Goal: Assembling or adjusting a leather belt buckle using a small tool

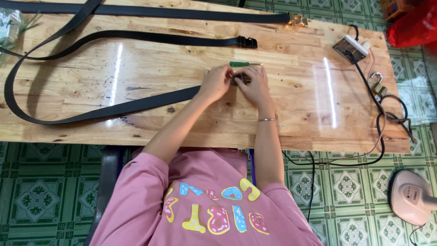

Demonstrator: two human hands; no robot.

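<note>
We pinch the dark belt buckle (pixel 240 80) between both hands: left hand (pixel 215 83) and right hand (pixel 255 84) fingers closed on it. Its black belt (pixel 136 105) trails left across the worktop (pixel 291 114); a green screwdriver (pixel 241 64) lies just beyond our fingers.

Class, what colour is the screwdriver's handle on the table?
Green; the screwdriver shows best in the head view.

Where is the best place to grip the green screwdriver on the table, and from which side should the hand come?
Probably grip the green handle of the screwdriver, coming from above. It lies flat on the wooden table, just beyond the left hand and right hand. The handle is the thicker part; the thin metal shaft points right.
</note>
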